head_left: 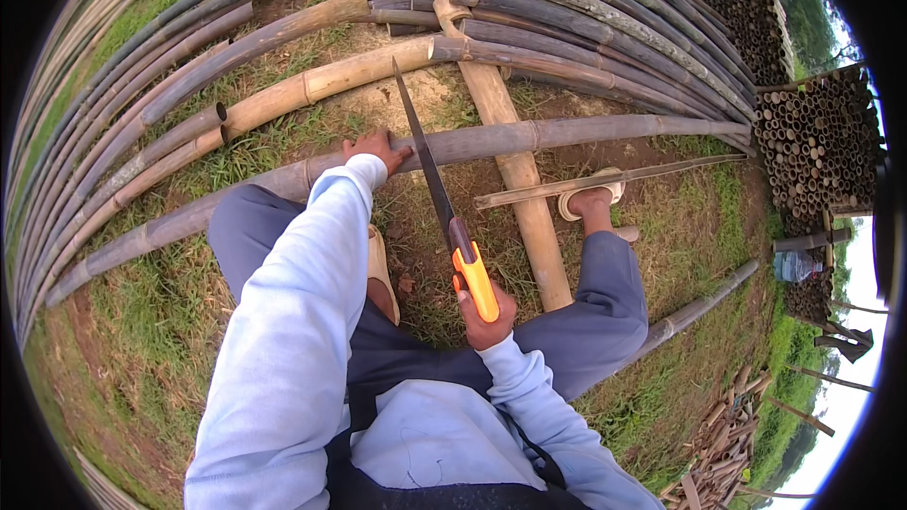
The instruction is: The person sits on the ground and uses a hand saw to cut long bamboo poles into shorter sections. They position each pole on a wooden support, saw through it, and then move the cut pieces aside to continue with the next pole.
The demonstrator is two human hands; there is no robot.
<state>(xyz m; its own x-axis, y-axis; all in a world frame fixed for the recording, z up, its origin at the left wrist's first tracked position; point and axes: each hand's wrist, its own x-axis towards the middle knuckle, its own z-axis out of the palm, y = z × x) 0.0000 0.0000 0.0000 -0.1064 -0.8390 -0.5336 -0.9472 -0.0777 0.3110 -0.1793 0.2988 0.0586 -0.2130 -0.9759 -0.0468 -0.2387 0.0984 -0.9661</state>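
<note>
My right hand (491, 316) is wrapped round the orange and dark handle of a hand saw (435, 175). Its long, tapering blade points away from me and crosses over a long grey bamboo pole (491, 140); whether the teeth touch the pole cannot be told. Just left of the blade, my left hand (378, 149) grips the same pole from above, thumb toward the saw. Under the pole, a thick pale bamboo piece (529, 217) runs from the stack toward my right leg.
Beyond the pole lie several cut bamboo poles (605, 28), with more on the left (142, 123). A split bamboo strip (605, 181) lies by my right foot. Bundled bamboo sections (817, 146) and a water jug (796, 267) stand right. Bamboo scraps (723, 439) are heaped lower right.
</note>
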